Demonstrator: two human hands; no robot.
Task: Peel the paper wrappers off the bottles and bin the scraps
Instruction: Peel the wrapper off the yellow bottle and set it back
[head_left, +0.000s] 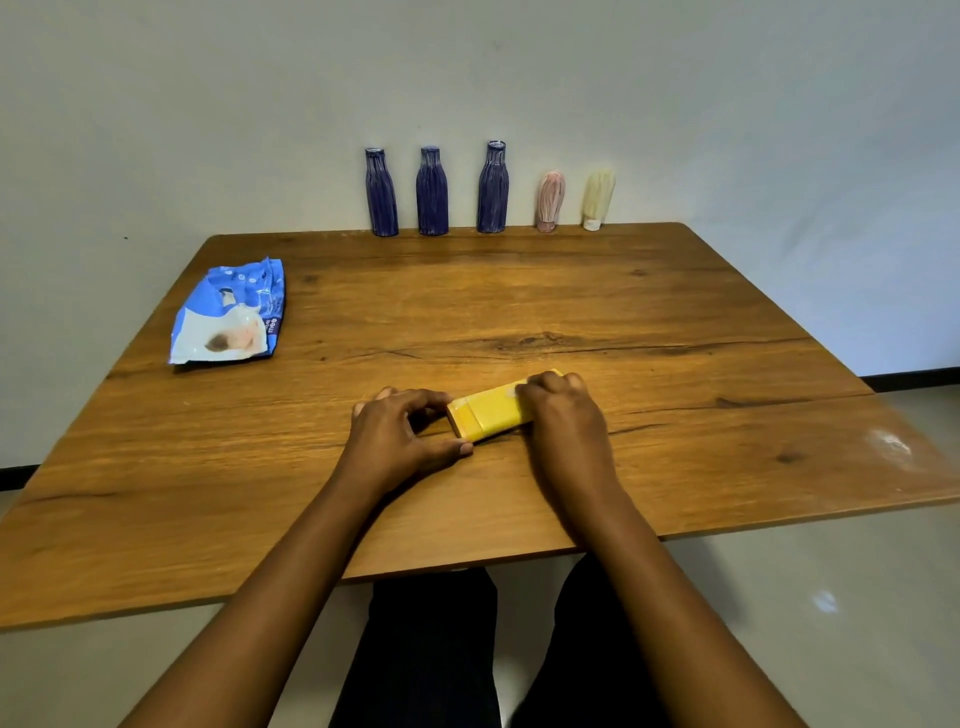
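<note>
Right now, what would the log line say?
left hand pinches yellow box end | right hand grips other end | five bottles stand by wall

Wood table w/ yellow pkt near front, blue pouch left, 5 bottles along back edge.

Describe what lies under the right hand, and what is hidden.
A yellow wrapped block on the wooden table. Its end by the left hand shows; its other end is covered by the right hand.

Bare forearms; plain black trousers worn.
</note>
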